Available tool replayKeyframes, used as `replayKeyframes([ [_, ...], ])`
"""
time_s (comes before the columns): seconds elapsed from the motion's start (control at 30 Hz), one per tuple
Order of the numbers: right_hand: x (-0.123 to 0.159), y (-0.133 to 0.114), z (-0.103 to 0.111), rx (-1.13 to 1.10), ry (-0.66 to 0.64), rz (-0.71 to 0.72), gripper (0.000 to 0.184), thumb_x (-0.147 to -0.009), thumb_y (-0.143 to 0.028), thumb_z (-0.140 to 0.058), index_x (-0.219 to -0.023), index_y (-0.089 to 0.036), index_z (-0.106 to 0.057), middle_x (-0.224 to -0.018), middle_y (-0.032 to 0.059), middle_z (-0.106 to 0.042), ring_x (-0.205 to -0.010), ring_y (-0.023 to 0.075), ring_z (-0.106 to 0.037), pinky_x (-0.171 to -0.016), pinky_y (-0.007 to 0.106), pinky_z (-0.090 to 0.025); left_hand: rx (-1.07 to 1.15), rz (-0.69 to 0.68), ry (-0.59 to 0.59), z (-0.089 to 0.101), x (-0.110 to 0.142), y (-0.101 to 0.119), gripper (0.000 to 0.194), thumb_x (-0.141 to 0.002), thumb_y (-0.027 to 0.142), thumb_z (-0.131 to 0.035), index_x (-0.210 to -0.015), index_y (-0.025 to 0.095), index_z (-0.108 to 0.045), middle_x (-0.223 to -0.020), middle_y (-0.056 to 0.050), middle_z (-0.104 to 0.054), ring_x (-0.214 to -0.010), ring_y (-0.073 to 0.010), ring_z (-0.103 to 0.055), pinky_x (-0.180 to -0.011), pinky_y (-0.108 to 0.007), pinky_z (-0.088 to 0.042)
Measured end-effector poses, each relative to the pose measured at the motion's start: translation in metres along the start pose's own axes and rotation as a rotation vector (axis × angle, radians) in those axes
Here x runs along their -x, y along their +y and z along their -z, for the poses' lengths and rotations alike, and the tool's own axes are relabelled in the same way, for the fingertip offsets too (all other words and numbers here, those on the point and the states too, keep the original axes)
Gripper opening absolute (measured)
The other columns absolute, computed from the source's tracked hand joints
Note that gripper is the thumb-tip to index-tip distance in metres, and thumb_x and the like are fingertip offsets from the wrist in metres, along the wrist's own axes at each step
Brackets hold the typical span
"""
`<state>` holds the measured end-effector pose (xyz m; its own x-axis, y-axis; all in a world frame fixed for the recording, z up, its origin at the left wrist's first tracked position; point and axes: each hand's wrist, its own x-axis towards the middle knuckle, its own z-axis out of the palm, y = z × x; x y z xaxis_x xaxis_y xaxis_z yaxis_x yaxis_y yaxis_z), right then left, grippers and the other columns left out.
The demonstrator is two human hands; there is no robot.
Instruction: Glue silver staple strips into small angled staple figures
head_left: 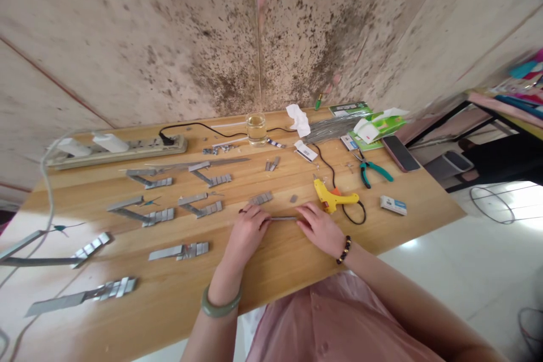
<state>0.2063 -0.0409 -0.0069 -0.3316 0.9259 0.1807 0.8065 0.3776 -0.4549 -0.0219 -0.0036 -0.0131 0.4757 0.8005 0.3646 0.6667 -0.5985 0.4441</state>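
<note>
A thin grey metal strip (283,218) lies flat on the wooden table (271,271) between my two hands. My left hand (247,232) pinches its left end, fingers closed on it. At the strip's right end rests my right hand (319,228), fingers curled down onto it. A jade-green bangle is on my left wrist and a dark bead bracelet on my right. A small block of grey staples (260,198) sits just beyond my left hand.
Several grey strip-and-staple assemblies (158,216) lie to the left. A yellow glue gun (333,199) with black cord lies right of my hands, green-handled pliers (370,169) and a phone (400,153) beyond. A power strip (123,150) and glass (256,128) stand at the back.
</note>
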Motion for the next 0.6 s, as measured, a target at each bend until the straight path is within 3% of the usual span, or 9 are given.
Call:
replayKeyframes([
  [0.6, 0.0022, 0.0037, -0.0038, -0.014, 0.002, 0.007, 0.031, -0.087, -0.014, -0.053, -0.118, -0.017, -0.056, -0.110, 0.0106, -0.057, -0.101, 0.0222, -0.060, -0.091, 0.041, -0.053, 0.022, 0.030, 0.001, -0.0014, 0.0006, -0.0005, 0.009, -0.082, 0.014, -0.062, -0.075, 0.018, -0.065, -0.075, -0.004, -0.063, -0.078, -0.0196, -0.055, -0.072, -0.032, -0.045],
])
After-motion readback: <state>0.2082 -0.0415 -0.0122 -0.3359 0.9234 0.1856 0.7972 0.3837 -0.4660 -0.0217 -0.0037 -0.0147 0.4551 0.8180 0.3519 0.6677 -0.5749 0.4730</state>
